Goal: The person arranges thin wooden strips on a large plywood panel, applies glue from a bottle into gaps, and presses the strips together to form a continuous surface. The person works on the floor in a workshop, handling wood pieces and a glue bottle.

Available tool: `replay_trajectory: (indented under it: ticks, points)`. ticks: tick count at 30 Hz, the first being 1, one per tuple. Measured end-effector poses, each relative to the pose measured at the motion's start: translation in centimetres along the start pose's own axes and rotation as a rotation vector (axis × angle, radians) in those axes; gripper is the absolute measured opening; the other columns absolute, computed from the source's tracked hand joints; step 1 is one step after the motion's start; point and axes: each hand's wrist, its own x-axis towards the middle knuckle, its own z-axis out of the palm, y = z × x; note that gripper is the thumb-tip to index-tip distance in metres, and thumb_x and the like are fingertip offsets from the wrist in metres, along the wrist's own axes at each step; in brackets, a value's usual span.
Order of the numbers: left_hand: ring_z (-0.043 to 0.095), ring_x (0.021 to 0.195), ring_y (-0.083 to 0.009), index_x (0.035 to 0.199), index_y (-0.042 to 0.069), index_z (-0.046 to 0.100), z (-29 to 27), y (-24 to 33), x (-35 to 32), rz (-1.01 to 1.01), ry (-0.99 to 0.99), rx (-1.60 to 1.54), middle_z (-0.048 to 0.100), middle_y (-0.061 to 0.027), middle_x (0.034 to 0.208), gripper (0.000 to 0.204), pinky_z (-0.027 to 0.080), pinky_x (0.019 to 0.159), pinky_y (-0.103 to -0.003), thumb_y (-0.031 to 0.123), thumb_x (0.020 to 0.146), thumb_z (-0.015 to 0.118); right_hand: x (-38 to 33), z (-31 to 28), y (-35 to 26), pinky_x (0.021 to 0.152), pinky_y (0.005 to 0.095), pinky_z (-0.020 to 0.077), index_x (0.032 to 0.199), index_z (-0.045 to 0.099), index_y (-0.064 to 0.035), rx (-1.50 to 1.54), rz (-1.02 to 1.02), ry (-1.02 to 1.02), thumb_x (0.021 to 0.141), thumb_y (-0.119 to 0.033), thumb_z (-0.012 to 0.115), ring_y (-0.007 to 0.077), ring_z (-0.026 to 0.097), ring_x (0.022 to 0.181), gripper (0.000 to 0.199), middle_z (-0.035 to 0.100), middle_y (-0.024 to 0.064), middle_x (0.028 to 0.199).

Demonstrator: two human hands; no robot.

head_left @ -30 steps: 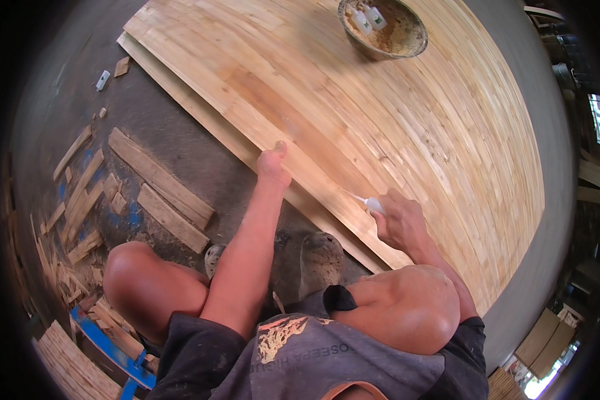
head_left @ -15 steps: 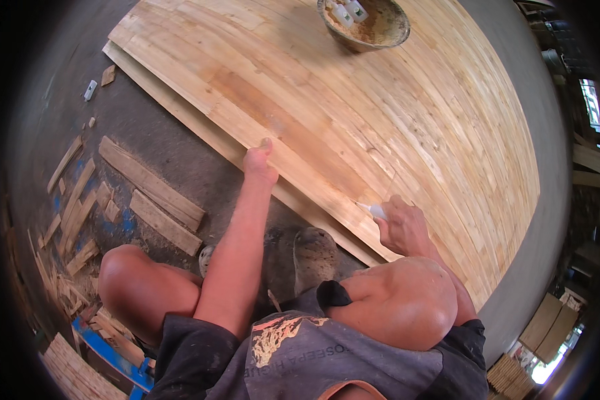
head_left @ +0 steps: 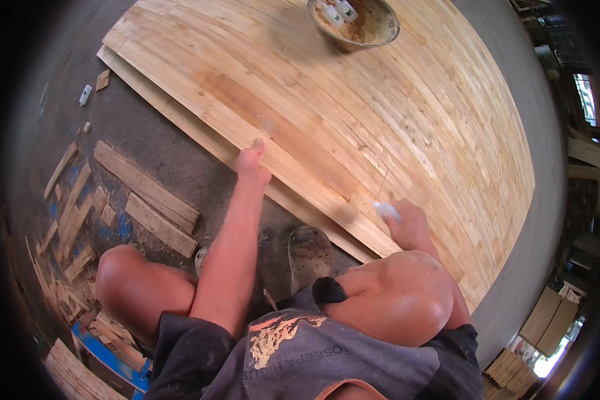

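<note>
A wide wooden panel (head_left: 300, 100) made of many joined strips lies in front of me, stacked over another panel (head_left: 180, 127) whose edge shows beneath it. My left hand (head_left: 254, 163) grips the near edge of the upper panel, thumb on top and fingers hidden underneath. In my right hand (head_left: 409, 223) is a small white squeeze bottle (head_left: 387, 211), its nozzle pointing left, close to the panel's surface near the front edge. A darker, brownish strip (head_left: 247, 107) runs along the panel between and beyond my hands.
A bowl (head_left: 380, 30) of sawdust-like powder, with small white bottles (head_left: 343, 12) in it, stands on the panel's far part. Another small bottle (head_left: 85, 95) lies on the floor at left. Wood offcuts (head_left: 147, 183) and a blue frame (head_left: 110, 357) are left of my legs.
My right hand has shifted slightly right and down with the bottle, away from the panel's near edge. My left hand keeps its grip; the whole view has drifted a little.
</note>
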Motion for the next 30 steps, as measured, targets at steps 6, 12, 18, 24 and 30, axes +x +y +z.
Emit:
replay_trajectory:
  ticks: [6,12,18,24,30]
  points:
    - [0.059,0.142,-0.0381,0.162,0.004,0.052,-0.3,-0.2,0.3,0.008,-0.012,0.006,0.062,-0.0135,0.155,0.056,0.047,0.124,-0.063,0.019,0.111,0.069,8.1,4.9,4.4,0.088,0.0358,0.0583,0.125,0.07,0.0004,0.772,0.279,0.513,0.104,-0.013,0.078,0.0171,0.073,0.097,0.026,0.076,0.0114,0.11]
    - [0.064,0.131,-0.0354,0.153,-0.004,0.056,-0.4,-0.4,0.4,0.032,0.007,-0.032,0.066,-0.0156,0.144,0.051,0.053,0.116,-0.058,0.014,0.109,0.073,10.3,8.4,5.8,0.101,0.0368,0.0578,0.142,0.058,0.0031,0.808,0.263,0.634,0.102,-0.006,0.078,0.0213,0.072,0.116,0.046,0.072,0.0148,0.131]
    - [0.069,0.121,-0.035,0.148,-0.007,0.059,-0.6,-0.7,0.6,0.046,0.028,-0.016,0.07,-0.016,0.133,0.049,0.057,0.109,-0.058,0.015,0.107,0.076,-0.5,13.5,5.7,0.114,0.042,0.0549,0.153,0.052,0.0013,0.982,0.63,0.906,0.102,-0.008,0.076,0.027,0.066,0.138,0.056,0.062,0.0226,0.154]
    - [0.066,0.133,-0.0385,0.155,-0.002,0.056,-1.0,-0.5,1.2,0.012,-0.003,-0.003,0.068,-0.015,0.142,0.049,0.054,0.117,-0.062,0.015,0.111,0.067,-15.2,23.0,5.4,0.114,0.0418,0.0524,0.152,0.056,-0.0015,2.06,0.807,1.153,0.107,-0.042,0.072,0.0292,0.065,0.135,0.063,0.064,0.0167,0.151]
    - [0.064,0.138,-0.0386,0.158,0.001,0.054,-1.3,-0.5,2.1,-0.014,-0.022,0.069,0.067,-0.0161,0.149,0.048,0.048,0.124,-0.061,0.02,0.114,0.063,-16.1,27.2,8.9,0.111,0.0383,0.0489,0.155,0.057,-0.0073,2.413,0.588,1.312,0.091,-0.087,0.071,0.0248,0.06,0.13,0.104,0.066,0.001,0.153]
